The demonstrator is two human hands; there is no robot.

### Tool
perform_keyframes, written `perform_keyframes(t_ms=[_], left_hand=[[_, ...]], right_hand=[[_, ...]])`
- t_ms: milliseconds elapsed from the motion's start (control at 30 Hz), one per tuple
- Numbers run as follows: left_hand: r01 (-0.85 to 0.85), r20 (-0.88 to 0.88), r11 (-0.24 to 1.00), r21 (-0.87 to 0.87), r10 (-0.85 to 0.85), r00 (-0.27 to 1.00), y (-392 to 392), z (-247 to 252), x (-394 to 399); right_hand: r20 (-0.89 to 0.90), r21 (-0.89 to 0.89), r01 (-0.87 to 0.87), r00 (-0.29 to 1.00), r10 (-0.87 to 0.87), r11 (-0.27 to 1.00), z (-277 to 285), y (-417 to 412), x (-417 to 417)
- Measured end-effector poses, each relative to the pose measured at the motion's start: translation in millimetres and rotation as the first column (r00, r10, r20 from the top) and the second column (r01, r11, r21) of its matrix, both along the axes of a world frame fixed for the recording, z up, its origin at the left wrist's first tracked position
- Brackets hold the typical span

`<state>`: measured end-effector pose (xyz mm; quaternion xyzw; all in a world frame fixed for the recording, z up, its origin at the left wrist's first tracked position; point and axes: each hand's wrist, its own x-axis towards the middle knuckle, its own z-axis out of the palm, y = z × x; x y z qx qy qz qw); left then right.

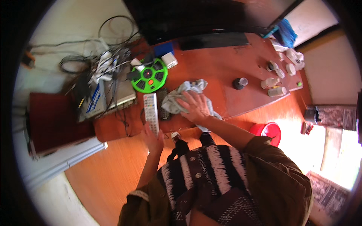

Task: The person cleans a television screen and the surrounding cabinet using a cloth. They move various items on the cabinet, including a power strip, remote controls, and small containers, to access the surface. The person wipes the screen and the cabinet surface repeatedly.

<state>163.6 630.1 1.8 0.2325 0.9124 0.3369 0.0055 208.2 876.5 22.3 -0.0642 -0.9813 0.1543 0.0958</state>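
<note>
My left hand [153, 140] grips the lower end of a white remote control [151, 111] at the front edge of the reddish-brown table [203, 63]. Spread flat, my right hand [195, 106] presses on a crumpled grey cloth [173, 101] lying on the tabletop; one end of the cloth hangs over the edge. A black remote control [164, 106] lies between the white one and the cloth, partly covered by it. Just behind the white remote control sits a round green power strip [150, 75] with plugs in it.
Tangled cables [109, 63] and a metallic box [124, 97] fill the left side. A television [192, 21] stands at the back. A small dark jar [240, 83], several white bottles [277, 91] and a blue plastic bag [285, 33] are on the right. A red bin [275, 132] stands on the floor.
</note>
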Motion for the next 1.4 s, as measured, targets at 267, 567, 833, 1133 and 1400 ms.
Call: perform_keyframes(t_ms=[267,567,833,1133,1400], left_hand=[[0.116,-0.172,0.992,-0.046,-0.122,0.978,2.2,-15.7,-9.0],[0.078,-0.279,0.995,-0.057,-0.091,0.956,31.0,-19.8,-18.8],[0.180,-0.274,0.979,0.099,-0.147,0.950,42.4,-26.3,-24.7],[0.002,-0.337,0.998,0.066,0.021,0.941,59.2,-13.3,-24.1],[0.222,-0.209,0.893,0.392,-0.148,0.967,153.5,23.6,-10.2]], right_hand=[[-0.033,0.056,0.486,0.874,-0.485,0.872,-11.3,79.6,-74.5],[-0.014,0.043,0.555,0.832,-0.555,0.831,-11.6,72.7,-2.7],[-0.287,-0.027,0.755,0.622,-0.728,0.656,31.9,130.6,75.3],[-0.043,-0.397,0.493,0.833,-0.552,0.775,0.6,205.1,91.2],[0.057,-0.735,0.376,0.864,-0.500,0.565,-4.3,243.7,86.4]])
